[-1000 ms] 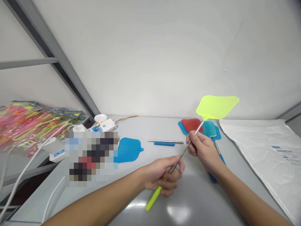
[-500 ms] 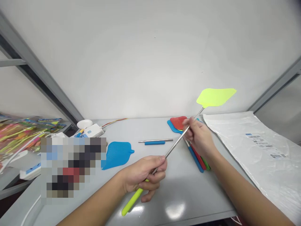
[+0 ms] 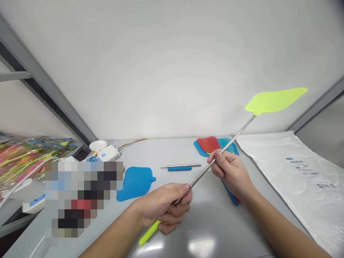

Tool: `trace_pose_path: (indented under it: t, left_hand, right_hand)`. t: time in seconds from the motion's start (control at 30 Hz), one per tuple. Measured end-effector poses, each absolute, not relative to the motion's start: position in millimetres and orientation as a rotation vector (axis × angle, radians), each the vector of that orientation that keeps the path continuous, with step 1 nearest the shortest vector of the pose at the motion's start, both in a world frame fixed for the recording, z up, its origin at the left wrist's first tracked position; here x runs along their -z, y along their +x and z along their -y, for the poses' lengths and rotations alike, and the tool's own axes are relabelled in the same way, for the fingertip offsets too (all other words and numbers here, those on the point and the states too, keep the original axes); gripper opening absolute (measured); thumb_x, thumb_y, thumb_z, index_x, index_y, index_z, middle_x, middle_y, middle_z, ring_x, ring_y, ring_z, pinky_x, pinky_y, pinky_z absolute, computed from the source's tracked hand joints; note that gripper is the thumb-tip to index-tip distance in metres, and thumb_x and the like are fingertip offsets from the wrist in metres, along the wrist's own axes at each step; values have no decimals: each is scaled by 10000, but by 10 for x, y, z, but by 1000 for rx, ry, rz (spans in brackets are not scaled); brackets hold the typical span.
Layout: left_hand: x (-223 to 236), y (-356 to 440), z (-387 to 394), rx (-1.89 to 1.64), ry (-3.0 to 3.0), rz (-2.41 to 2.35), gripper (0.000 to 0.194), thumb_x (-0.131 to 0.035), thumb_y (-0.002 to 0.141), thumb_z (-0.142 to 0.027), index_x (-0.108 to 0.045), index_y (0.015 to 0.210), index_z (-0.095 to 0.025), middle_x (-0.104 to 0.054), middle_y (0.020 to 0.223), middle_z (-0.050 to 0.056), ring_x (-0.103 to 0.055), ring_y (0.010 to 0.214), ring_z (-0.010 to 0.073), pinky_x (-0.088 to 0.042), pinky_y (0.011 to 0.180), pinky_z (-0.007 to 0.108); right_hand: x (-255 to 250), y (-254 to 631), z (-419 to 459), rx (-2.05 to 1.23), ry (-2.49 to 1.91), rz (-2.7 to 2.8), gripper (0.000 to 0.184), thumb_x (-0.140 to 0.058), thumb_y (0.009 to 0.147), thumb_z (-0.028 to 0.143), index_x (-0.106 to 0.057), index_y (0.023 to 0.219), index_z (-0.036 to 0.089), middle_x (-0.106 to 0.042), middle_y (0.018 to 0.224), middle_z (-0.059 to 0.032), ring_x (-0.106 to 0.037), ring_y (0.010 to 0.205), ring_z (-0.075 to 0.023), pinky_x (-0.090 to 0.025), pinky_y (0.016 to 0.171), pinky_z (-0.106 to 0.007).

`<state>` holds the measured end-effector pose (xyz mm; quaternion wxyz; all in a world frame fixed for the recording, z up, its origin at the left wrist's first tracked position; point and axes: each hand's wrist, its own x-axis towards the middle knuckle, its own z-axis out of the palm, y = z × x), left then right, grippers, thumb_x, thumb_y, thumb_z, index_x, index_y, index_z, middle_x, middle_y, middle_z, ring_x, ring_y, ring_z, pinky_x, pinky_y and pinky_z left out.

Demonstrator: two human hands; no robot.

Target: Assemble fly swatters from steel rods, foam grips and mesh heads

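A yellow-green fly swatter (image 3: 274,100) with a telescopic metal rod is held above the grey table (image 3: 172,150), its mesh head up at the right. My left hand (image 3: 163,208) is closed round the lower rod, just above the yellow-green handle. My right hand (image 3: 228,168) pinches the rod farther up. A loose blue swatter head (image 3: 135,181) lies flat to the left. Near it a separate metal rod with a blue handle (image 3: 180,167) lies on the table.
A stack of finished swatters (image 3: 212,145) in red, blue and green lies behind my right hand. A white plastic bag (image 3: 295,168) covers the table's right side. At left are a white power strip (image 3: 106,154), cables and packaged colourful swatters (image 3: 18,154).
The rod has grown longer between my hands. The swatter head has moved up and to the right, and my right hand has gone back to gripping the rod.
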<state>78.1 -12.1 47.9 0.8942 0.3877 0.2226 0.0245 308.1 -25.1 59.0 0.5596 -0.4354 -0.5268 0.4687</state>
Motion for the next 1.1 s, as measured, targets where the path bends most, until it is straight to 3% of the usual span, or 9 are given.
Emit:
trace_pose_path:
  t: [0.13, 0.23, 0.43, 0.53, 0.73, 0.9, 1.1]
  left_hand:
    - [-473, 809, 128, -69, 792, -460, 408, -387, 942, -554, -395, 719, -213, -239, 488, -97, -91, 348, 44, -145, 300, 149]
    - [-485, 832, 121, -67, 789, -476, 411, -386, 934, -573, -374, 724, -221, -225, 486, -99, -85, 357, 48, -134, 309, 149]
    - [-535, 764, 55, -53, 908, -572, 425, -419, 910, -597, -356, 719, -223, -216, 509, -98, -83, 382, 51, -107, 317, 161]
    - [-561, 696, 33, -82, 1062, -637, 437, -440, 909, -578, -354, 686, -213, -249, 523, -88, -136, 393, 54, -152, 325, 171]
    - [-591, 642, 2, -103, 1238, -735, 451, -431, 915, -567, -395, 655, -200, -296, 520, -77, -240, 416, 71, -295, 357, 190]
    - [-625, 673, -8, -114, 1277, -749, 452, -401, 914, -595, -397, 688, -204, -298, 521, -85, -241, 424, 71, -289, 379, 195]
    - [-713, 556, -90, -45, 1549, -851, 458, -348, 920, -614, -417, 728, -204, -391, 594, -63, -361, 465, 81, -322, 426, 208]
  right_hand:
    - [-529, 2913, 304, -1254, -993, 1329, 294, -500, 929, 474, -603, 907, 200, -475, 538, 53, -402, 473, -87, -290, 492, -244]
    - [-498, 2787, 331, -1381, -983, 1389, 378, -444, 942, 502, -606, 824, 182, -487, 523, 39, -429, 474, -94, -331, 503, -249]
    - [-557, 3009, 195, -1173, -1084, 1139, 386, -490, 922, 502, -621, 760, 178, -398, 449, 54, -333, 443, -83, -255, 459, -241]
    - [-607, 3237, 122, -1104, -1056, 967, 356, -526, 905, 493, -612, 756, 181, -368, 470, 57, -310, 450, -83, -233, 448, -245]
    - [-557, 3189, 157, -1124, -1037, 997, 307, -539, 904, 484, -593, 823, 192, -416, 510, 55, -361, 462, -84, -269, 463, -242]
    - [-447, 2886, 254, -1303, -994, 1147, 276, -544, 908, 466, -567, 845, 198, -433, 477, 67, -374, 437, -79, -260, 458, -236]
    - [-524, 3166, 148, -1154, -1016, 1006, 255, -560, 911, 418, -609, 839, 177, -415, 474, 61, -323, 457, -81, -238, 471, -257]
